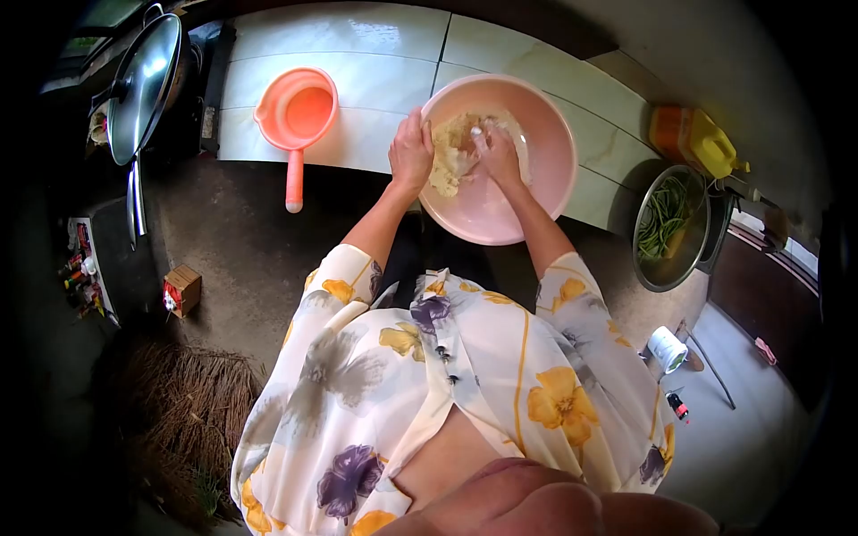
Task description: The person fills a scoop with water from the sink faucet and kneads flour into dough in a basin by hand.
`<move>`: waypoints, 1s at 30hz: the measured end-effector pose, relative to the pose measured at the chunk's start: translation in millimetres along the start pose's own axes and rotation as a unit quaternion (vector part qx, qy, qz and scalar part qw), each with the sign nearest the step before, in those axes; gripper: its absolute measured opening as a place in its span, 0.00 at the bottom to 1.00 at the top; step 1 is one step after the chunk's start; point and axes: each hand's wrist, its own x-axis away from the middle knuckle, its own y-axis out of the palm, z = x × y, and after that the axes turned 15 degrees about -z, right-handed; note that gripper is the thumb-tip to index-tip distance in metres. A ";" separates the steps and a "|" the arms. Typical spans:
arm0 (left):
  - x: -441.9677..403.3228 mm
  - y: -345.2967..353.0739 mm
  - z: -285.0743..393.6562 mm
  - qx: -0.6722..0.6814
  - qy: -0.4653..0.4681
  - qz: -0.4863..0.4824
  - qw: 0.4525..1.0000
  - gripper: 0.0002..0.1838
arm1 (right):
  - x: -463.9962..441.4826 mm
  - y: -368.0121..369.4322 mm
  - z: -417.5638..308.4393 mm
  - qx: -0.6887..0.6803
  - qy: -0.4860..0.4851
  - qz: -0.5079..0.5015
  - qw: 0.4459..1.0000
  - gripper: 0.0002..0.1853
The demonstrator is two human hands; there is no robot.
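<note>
A pink basin (pixel 552 183) sits on the tiled counter in front of me, tipped slightly towards me. My left hand (pixel 412 150) grips its left rim, thumb and fingers closed on the edge. Inside lies a pale, crumbly dough (pixel 447 170), with loose flour around it. My right hand (pixel 498 156) is down in the basin with its fingers curled into the dough. White flour or dough sticks to the fingertips, and some of the fingers are hidden.
An orange dipper (pixel 298 107) stands on the counter at left, its handle over the front edge. Further left is a pan lid (pixel 143 85) by the stove. At right are a metal bowl of green beans (pixel 663 219) and a yellow jug (pixel 712 147). A small cardboard box (pixel 183 289) sits below left.
</note>
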 end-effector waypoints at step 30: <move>5.4 -0.7 6.0 -0.010 -0.022 -0.004 1.000 0.19 | -27.8 62.1 -32.0 0.025 0.044 0.020 0.999 0.18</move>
